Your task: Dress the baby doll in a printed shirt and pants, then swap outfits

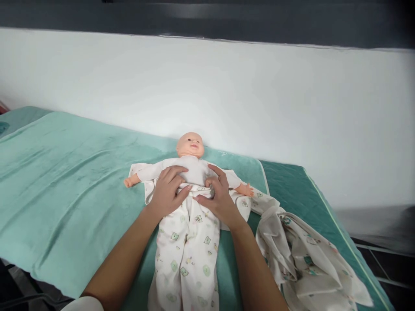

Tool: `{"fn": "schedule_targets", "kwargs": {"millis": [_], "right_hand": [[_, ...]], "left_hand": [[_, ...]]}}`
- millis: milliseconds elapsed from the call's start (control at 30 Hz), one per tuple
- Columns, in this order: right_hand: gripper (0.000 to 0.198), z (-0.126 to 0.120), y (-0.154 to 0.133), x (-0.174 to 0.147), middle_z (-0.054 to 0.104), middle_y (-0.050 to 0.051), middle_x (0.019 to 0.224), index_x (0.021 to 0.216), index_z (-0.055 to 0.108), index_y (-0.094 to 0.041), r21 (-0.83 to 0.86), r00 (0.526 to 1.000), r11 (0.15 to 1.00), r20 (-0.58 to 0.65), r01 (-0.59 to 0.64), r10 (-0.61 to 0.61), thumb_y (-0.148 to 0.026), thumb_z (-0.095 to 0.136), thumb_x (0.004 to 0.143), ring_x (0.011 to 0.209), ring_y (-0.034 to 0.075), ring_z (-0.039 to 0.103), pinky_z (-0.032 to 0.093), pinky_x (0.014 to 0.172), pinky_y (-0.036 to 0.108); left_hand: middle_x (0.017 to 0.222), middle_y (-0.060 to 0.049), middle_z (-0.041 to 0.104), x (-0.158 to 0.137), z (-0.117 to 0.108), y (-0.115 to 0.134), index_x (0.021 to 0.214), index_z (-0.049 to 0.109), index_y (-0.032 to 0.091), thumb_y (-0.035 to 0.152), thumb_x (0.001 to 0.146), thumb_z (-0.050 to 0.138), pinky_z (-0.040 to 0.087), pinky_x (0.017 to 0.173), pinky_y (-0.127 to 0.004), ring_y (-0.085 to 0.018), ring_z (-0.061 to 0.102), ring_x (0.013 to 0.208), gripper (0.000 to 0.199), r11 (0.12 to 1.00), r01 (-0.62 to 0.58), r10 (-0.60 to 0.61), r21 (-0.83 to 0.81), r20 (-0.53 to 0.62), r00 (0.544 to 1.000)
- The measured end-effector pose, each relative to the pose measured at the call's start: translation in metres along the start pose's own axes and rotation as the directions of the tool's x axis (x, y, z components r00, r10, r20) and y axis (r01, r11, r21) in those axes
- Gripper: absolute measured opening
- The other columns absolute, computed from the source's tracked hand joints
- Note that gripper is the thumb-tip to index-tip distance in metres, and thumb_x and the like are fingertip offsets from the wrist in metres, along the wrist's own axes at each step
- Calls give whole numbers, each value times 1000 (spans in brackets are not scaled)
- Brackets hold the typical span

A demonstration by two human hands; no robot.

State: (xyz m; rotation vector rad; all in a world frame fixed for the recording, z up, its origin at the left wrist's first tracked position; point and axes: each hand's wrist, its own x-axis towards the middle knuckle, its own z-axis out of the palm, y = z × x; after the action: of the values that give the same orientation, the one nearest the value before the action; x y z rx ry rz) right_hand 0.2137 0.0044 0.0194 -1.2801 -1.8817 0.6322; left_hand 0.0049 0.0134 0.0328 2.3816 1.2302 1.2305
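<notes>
A bald baby doll lies on its back with its arms spread, in a white top and white trousers with green animal prints. My left hand is at the left side of the trousers' waistband, thumb and curled fingers closed on the fabric. On the other side of the waistband, my right hand grips it between thumb and bent fingers, its index finger reaching onto the belly. An open printed jacket is spread beneath the doll. Part of the waistband is hidden by my hands.
A crumpled white printed cloth lies to the right of the doll. Under everything is a light green blanket over a darker green quilted pad. A white wall rises behind the doll's head.
</notes>
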Motion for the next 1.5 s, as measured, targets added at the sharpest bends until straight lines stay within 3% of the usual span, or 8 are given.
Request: {"fn": "schedule_targets", "kwargs": {"millis": [200, 400, 533, 700, 933, 1067, 1267, 1500], "right_hand": [[35, 2, -4, 0, 43, 8, 142, 76, 41, -24, -90, 998, 996, -50, 21, -26, -36, 74, 80, 133, 34, 39, 31, 107, 56], [37, 3, -6, 1, 52, 8, 123, 68, 42, -22, -212, 980, 968, -113, 136, -163, -34, 75, 80, 114, 32, 47, 34, 95, 52], [33, 5, -6, -2, 54, 6, 105, 65, 43, -22, -251, 954, 941, -136, 227, -266, -27, 71, 82, 99, 25, 51, 38, 88, 45], [24, 8, -7, -3, 56, 4, 88, 67, 44, -23, -270, 932, 921, -152, 282, -330, -11, 62, 78, 84, 21, 51, 40, 81, 39], [33, 7, -6, 0, 53, 1, 77, 68, 32, -25, -282, 922, 911, -157, 302, -354, -10, 60, 75, 74, 19, 49, 38, 73, 36], [34, 6, -6, 0, 50, 0, 72, 69, 29, -26, -325, 928, 911, -183, 254, -324, -14, 60, 75, 67, 19, 45, 36, 67, 35], [33, 9, 2, -1, 44, -4, 56, 64, 33, -26, -357, 943, 918, -209, 172, -258, -19, 62, 76, 57, 17, 40, 38, 66, 33], [34, 6, 12, -1, 46, -3, 50, 55, 37, -24, -337, 961, 937, -216, 93, -173, -25, 65, 74, 59, 17, 48, 42, 71, 30]], "left_hand": [[127, -10, 64, -1, 0, -3, 82, 53, 23, 32, 95, 54, 44, 99, -46, -25, 55, 118, 16, 999, 36, -35, 19, -14, 999], [123, -9, 64, -3, 1, -2, 78, 51, 22, 31, 96, 52, 44, 96, -44, -24, 56, 114, 19, 999, 12, -9, 43, -70, 998], [96, -8, 66, -5, 3, -3, 69, 49, 23, 32, 95, 48, 43, 84, -43, -23, 57, 92, 28, 991, 31, -15, 130, -118, 993], [65, -4, 53, -6, 3, -2, 60, 43, 23, 28, 95, 44, 36, 70, -40, -20, 46, 69, 35, 978, -17, 53, 208, -166, 985], [55, -1, 42, -4, 3, -1, 56, 32, 22, 27, 97, 42, 30, 66, -38, -18, 39, 60, 42, 987, -13, 44, 163, -187, 981], [49, 2, 35, -4, 4, -4, 56, 26, 21, 26, 99, 38, 28, 63, -37, -16, 36, 54, 46, 993, -18, 41, 118, -195, 980], [45, 3, 30, -7, 5, -9, 55, 24, 20, 26, 100, 39, 28, 61, -35, -15, 31, 49, 48, 998, -17, 31, 64, -224, 974], [47, 5, 27, -13, 6, -20, 56, 26, 20, 20, 98, 45, 29, 59, -32, -12, 29, 48, 46, 998, -30, 46, 60, -289, 956]]}}
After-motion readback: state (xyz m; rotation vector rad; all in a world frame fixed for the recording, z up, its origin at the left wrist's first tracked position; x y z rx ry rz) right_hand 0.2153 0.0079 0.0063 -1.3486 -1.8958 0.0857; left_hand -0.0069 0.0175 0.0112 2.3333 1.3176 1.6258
